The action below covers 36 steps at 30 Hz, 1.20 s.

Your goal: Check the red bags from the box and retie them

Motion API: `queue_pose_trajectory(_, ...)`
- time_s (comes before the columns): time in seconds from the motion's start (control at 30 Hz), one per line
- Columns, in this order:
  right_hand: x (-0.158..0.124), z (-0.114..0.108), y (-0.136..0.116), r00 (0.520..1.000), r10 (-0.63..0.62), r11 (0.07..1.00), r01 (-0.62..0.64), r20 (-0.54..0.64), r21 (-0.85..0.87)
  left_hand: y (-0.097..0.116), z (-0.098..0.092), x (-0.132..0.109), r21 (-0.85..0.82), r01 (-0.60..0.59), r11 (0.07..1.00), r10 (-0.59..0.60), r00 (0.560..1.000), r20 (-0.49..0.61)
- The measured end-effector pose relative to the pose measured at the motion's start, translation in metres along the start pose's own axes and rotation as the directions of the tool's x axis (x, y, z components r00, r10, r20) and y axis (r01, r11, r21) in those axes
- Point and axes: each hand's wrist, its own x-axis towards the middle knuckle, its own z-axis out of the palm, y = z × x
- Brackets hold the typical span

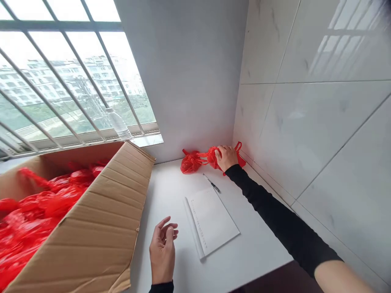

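Observation:
At the back corner of the white table, my right hand (226, 158) grips a knotted red plastic bag (213, 158) from above; its fingertips are partly hidden. A second red plastic bag (191, 162) lies just left of it, against the wall. My left hand (163, 240) hovers over the near part of the table, holding nothing, with its fingers loosely bent and apart. Between the two hands lies a notebook (214, 219) opened to a page with a column of small marks. A pen (211, 183) rests just beyond its top edge.
A cardboard box (100, 219) stands on the left, filled with red plastic bags (49, 199); its flap slants over the table. A clear plastic bottle (119, 124) is on the sill of the barred window. A grey wall and a tiled wall (305, 122) bound the table.

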Motion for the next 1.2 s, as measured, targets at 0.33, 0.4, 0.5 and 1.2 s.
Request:
queue_pose_trajectory(0.33, -0.149, -0.047, -0.099, 0.954, -0.219, 0.910, 0.123, 0.206, 0.396, -0.008, -0.029, -0.045, -0.366, 0.181, 0.913, -0.134, 0.980, 0.149)
queue_pose_trajectory(0.4, -0.167, -0.049, -0.103, 0.936, -0.233, 0.886, 0.093, 0.263, 0.454, -0.008, -0.024, -0.041, -0.422, 0.174, 0.890, -0.088, 0.972, 0.216)
queue_pose_trajectory(0.5, -0.180, -0.048, -0.092, 0.920, -0.209, 0.854, 0.007, 0.330, 0.520, -0.017, -0.016, -0.031, -0.415, 0.124, 0.901, -0.019, 0.969, 0.247)
queue_pose_trajectory(1.2, -0.202, -0.032, -0.054, 0.951, -0.096, 0.916, -0.031, 0.293, 0.400, -0.028, -0.002, 0.004, 0.303, -0.483, 0.822, 0.472, 0.874, 0.114)
